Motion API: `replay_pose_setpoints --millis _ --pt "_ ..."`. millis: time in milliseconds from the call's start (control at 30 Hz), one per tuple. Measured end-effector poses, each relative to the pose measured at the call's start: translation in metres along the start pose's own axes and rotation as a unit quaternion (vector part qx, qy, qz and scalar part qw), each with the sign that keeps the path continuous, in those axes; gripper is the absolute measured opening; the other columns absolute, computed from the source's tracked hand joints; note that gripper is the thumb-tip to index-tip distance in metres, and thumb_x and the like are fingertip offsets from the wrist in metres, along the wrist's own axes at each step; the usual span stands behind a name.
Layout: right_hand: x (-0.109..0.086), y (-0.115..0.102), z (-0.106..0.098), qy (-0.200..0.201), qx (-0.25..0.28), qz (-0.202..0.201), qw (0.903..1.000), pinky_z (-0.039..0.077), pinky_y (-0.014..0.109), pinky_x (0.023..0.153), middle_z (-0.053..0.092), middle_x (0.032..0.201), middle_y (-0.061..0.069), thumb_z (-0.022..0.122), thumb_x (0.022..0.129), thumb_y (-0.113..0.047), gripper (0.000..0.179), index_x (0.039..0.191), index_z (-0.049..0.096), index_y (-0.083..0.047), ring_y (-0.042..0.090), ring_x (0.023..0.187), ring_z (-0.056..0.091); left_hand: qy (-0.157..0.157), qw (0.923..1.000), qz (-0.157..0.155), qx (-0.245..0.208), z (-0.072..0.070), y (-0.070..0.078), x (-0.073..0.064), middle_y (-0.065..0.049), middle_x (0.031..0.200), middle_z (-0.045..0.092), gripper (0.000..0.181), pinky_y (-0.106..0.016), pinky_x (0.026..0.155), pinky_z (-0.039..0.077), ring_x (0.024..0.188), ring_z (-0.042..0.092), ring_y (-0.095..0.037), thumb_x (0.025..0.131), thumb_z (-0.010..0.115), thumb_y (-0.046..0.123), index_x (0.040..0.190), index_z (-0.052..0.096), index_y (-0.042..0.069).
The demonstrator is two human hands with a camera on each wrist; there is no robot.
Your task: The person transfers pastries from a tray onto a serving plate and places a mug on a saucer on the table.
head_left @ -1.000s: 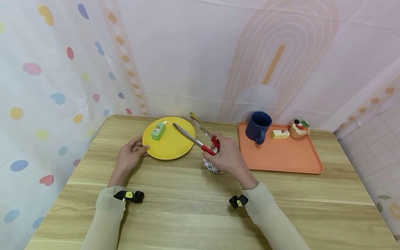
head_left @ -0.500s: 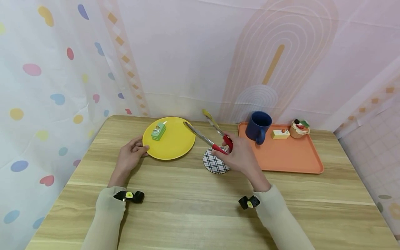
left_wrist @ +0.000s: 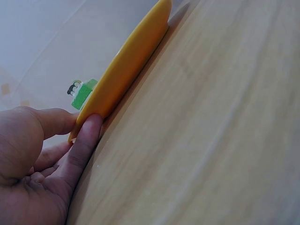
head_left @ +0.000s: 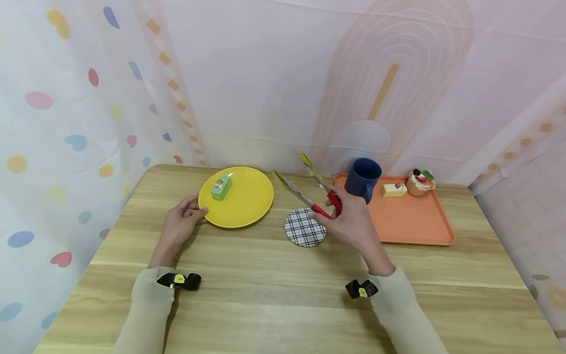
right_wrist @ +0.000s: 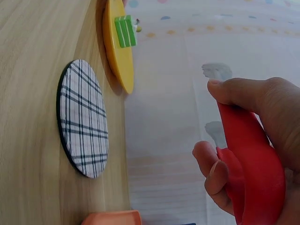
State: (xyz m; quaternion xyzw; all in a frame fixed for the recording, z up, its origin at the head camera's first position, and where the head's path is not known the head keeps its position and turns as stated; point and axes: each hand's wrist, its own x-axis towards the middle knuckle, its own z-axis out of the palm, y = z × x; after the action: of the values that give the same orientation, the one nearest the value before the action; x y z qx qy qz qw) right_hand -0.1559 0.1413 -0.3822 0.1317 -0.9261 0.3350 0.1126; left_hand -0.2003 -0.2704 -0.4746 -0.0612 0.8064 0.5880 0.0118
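1. Left hand (head_left: 180, 221) pinches the near-left rim of a round, glossy yellow plate (head_left: 243, 206) lying on the wood-grain table (head_left: 256, 295).
2. Right hand (head_left: 353, 223) is clamped on the red handles of metal tongs (head_left: 302, 196), raised to the plate's right; tong arms spread apart, nothing between them.
3. Small green block-shaped cake piece (head_left: 221, 188), striped with pale layers, sits on the plate's left half.
4. Handling, my judgement: pinch the rim lightly so the plate stays flat; squeeze the tongs evenly, since slick metal may slip on smooth sides.
5. Right of the plate: round black-and-white plaid coaster (head_left: 305, 227), thin, dark-edged. Farther right: rectangular orange tray (head_left: 411, 226), low-rimmed, with dark-blue cylindrical mug (head_left: 360, 179), pale-yellow cake block (head_left: 393, 191) and fruit-topped cupcake (head_left: 420, 183).
6. Plate and tray look like plastic; mug perhaps ceramic.
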Motion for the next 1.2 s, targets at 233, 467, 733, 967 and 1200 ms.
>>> replay_pose_setpoints --millis 233,467,733,967,1200 --pt "-0.003 0.006 -0.008 0.002 -0.013 0.022 0.9997 0.042 0.024 0.055 0.066 0.083 0.006 0.087 0.081 -0.039 0.066 0.129 0.062 -0.002 0.015 0.064 0.053 -0.009 0.9999 -0.011 -0.008 0.0 0.017 -0.009 -0.012 0.115 0.057 0.06 -0.019 0.082 0.065 0.086 0.064 0.001 0.103 0.061 0.011 0.158 0.036 0.001" --pt "-0.006 0.012 -0.018 -0.002 -0.017 0.062 0.9979 0.045 0.024 0.058 0.066 0.087 0.007 0.086 0.083 -0.039 0.071 0.138 0.057 -0.003 0.018 0.07 0.056 -0.004 0.9999 -0.01 -0.005 0.002 0.008 -0.003 -0.008 0.115 0.058 0.061 -0.018 0.082 0.064 0.087 0.064 0.002 0.104 0.061 0.014 0.158 0.037 0.005" --pt "-0.011 0.023 -0.027 0.014 -0.012 0.053 0.9984 0.048 0.026 0.058 0.069 0.093 0.009 0.084 0.086 -0.037 0.065 0.134 0.059 -0.001 0.018 0.071 0.057 -0.003 0.9998 -0.02 -0.007 0.002 0.003 0.001 -0.009 0.115 0.057 0.061 -0.017 0.082 0.064 0.087 0.064 0.002 0.104 0.06 0.012 0.159 0.036 0.005" --pt "-0.013 0.032 -0.033 0.039 -0.019 0.034 0.9985 0.04 0.026 0.052 0.059 0.073 0.005 0.085 0.085 -0.039 0.056 0.122 0.062 -0.004 0.018 0.062 0.051 0.0 0.9999 -0.012 -0.004 0.002 0.0 0.0 -0.007 0.115 0.057 0.062 -0.017 0.083 0.064 0.088 0.064 0.003 0.104 0.061 0.017 0.159 0.036 0.008" --pt "-0.017 0.039 -0.04 0.062 -0.029 0.034 0.9971 0.044 0.026 0.054 0.061 0.073 0.005 0.085 0.085 -0.039 0.058 0.124 0.063 -0.002 0.018 0.063 0.053 0.003 1.0 0.004 -0.004 0.0 -0.002 -0.001 -0.004 0.109 0.059 0.061 -0.018 0.081 0.064 0.086 0.065 0.004 0.104 0.062 0.018 0.158 0.038 0.005"
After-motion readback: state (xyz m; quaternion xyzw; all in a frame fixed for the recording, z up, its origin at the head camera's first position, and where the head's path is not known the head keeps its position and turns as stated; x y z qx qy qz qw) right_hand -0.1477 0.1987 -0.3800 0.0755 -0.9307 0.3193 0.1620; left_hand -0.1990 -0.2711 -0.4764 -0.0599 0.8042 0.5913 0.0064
